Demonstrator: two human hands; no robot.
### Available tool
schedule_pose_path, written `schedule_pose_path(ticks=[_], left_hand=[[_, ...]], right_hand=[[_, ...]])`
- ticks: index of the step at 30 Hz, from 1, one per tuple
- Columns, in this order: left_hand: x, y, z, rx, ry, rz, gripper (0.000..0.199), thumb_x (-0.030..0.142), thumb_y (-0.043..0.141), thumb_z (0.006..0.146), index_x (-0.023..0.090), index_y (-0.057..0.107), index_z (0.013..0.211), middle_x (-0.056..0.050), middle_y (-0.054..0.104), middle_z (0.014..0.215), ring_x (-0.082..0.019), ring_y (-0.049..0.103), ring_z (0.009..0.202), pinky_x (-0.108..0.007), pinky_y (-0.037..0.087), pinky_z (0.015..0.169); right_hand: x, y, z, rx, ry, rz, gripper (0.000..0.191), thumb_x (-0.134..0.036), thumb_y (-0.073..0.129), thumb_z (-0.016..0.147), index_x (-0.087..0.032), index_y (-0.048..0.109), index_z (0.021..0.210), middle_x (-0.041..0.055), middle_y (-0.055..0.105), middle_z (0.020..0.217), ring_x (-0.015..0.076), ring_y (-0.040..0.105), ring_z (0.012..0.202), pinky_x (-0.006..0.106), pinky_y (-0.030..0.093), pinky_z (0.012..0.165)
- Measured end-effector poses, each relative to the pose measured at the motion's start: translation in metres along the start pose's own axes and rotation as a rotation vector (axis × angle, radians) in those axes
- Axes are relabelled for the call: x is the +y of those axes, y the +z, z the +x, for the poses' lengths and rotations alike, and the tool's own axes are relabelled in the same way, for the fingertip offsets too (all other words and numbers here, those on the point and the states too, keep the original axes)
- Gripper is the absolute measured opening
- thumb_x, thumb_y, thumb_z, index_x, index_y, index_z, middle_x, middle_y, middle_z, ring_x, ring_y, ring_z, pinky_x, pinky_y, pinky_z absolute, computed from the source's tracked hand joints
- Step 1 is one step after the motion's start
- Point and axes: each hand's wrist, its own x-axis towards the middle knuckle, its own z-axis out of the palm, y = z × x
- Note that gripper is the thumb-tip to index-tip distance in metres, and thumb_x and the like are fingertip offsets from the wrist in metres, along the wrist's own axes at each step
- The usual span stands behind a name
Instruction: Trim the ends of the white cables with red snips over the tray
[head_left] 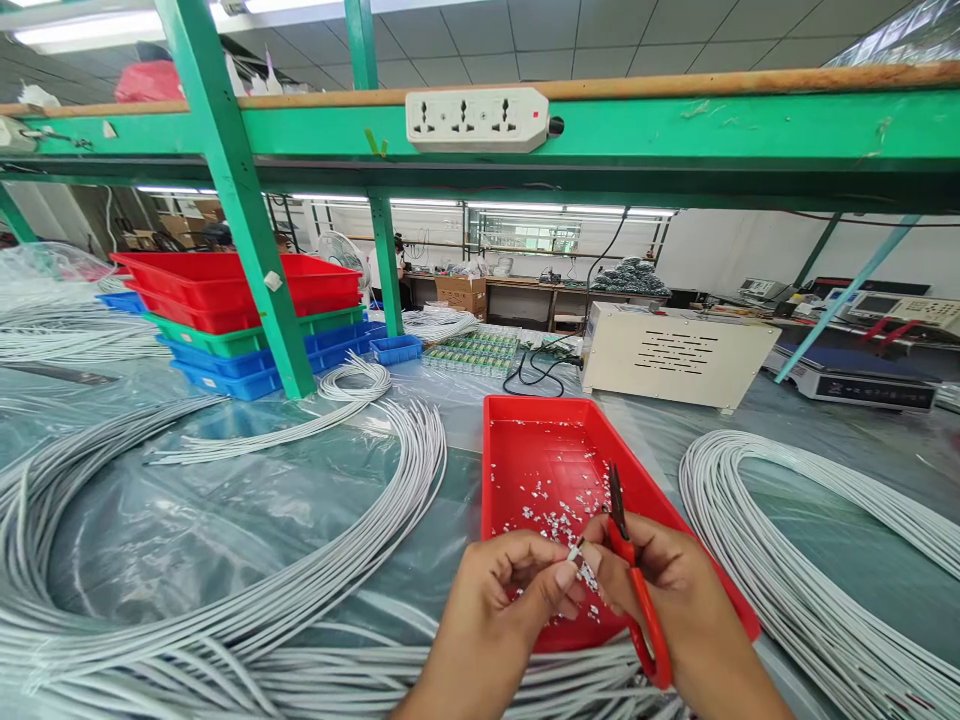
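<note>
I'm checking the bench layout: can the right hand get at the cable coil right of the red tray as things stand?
Probably yes: the cable coil lies just beside the red tray, with nothing tall between, though the right hand is holding scissors.

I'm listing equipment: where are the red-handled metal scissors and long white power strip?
Red-handled metal scissors (640, 590), head view: on the handle.
Long white power strip (483, 118), head view: front face.

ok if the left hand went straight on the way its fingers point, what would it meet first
Most likely the right hand: its fingers sit just beyond those of the left hand, though depth and contact are hard to judge.
</note>
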Motion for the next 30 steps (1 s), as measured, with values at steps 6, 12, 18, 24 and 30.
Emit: schedule_pose_path(ticks=[6,12,18,24,30], left_hand=[[0.002,0.002,0.001,-0.081,0.02,-0.075,0.022,0.028,0.056,0.081,0.012,0.067,0.073,-0.002,0.06,0.059,-0.01,0.053,0.056,-0.019,0.043,0.057],[0.003,0.002,0.002,-0.126,-0.017,-0.103,0.026,0.031,0.054,0.082,0.011,0.067,0.073,-0.001,0.058,0.056,-0.008,0.05,0.05,-0.018,0.04,0.052],[0.003,0.0,0.002,-0.14,-0.063,-0.096,0.028,0.037,0.056,0.079,0.01,0.065,0.074,0.0,0.055,0.052,-0.009,0.049,0.048,-0.019,0.04,0.05],[0.006,-0.003,0.002,-0.294,-0.156,-0.126,0.029,0.04,0.057,0.077,0.012,0.064,0.073,0.0,0.056,0.052,-0.007,0.048,0.044,-0.019,0.04,0.048],[-0.001,-0.001,0.001,-0.205,-0.163,-0.167,0.02,0.031,0.071,0.066,0.013,0.063,0.066,0.0,0.06,0.054,-0.007,0.051,0.047,-0.018,0.043,0.049]], right_hand=[[0.006,-0.004,0.004,-0.035,-0.047,-0.026,0.018,-0.025,0.072,0.056,-0.015,0.058,0.059,-0.0076,0.038,0.045,0.0051,0.023,0.043,0.018,0.019,0.039],[0.003,-0.003,0.0,-0.003,-0.035,-0.07,0.022,-0.031,0.071,0.058,-0.015,0.057,0.061,-0.0085,0.036,0.044,0.0046,0.021,0.042,0.018,0.016,0.039],[0.002,-0.004,0.001,-0.016,-0.045,-0.087,0.025,-0.035,0.073,0.058,-0.015,0.058,0.062,-0.0079,0.037,0.045,0.0047,0.022,0.043,0.018,0.018,0.039],[0.008,-0.012,0.007,-0.142,-0.018,-0.118,0.023,-0.033,0.07,0.063,-0.016,0.055,0.065,-0.0058,0.047,0.049,0.007,0.037,0.044,0.018,0.031,0.043],[0.008,-0.021,0.016,-0.037,-0.177,-0.421,0.022,-0.038,0.059,0.069,-0.017,0.052,0.065,-0.0034,0.048,0.057,0.0109,0.042,0.052,0.021,0.036,0.049]])
